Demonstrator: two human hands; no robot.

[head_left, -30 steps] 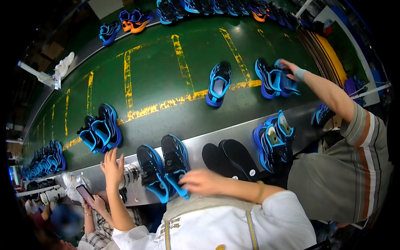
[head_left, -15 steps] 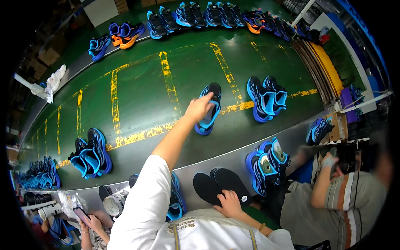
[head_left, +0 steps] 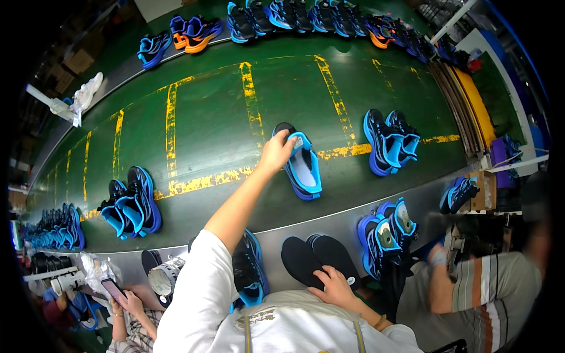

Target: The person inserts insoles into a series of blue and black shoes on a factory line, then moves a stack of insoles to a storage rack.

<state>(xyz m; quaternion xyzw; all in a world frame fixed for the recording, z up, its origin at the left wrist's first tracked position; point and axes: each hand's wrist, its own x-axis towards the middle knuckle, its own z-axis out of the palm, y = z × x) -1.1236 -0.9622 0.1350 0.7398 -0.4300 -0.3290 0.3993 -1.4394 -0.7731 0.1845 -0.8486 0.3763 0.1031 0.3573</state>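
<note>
My left hand reaches out over the green belt and pinches a black and blue sneaker by its tongue area. The sneaker's opening faces me, showing a pale lining inside. Close to my body, my right hand has its fingers closed over the near edge of a pair of black insoles. One insole overlaps the other, and a small white round sticker shows on it. My right hand's underside is hidden. Beside my left sleeve, another black and blue sneaker sits on the metal ledge.
The belt has yellow markings. Sneaker pairs stand on it at right and left. Another pair is on the ledge. A white roll lies left. A seated co-worker is at right; another person's hand holds a phone.
My left hand has turned the sneaker, whose opening now shows more toward me, with its toe shifted left. My right hand stays at the insoles. The whole view has shifted slightly.
</note>
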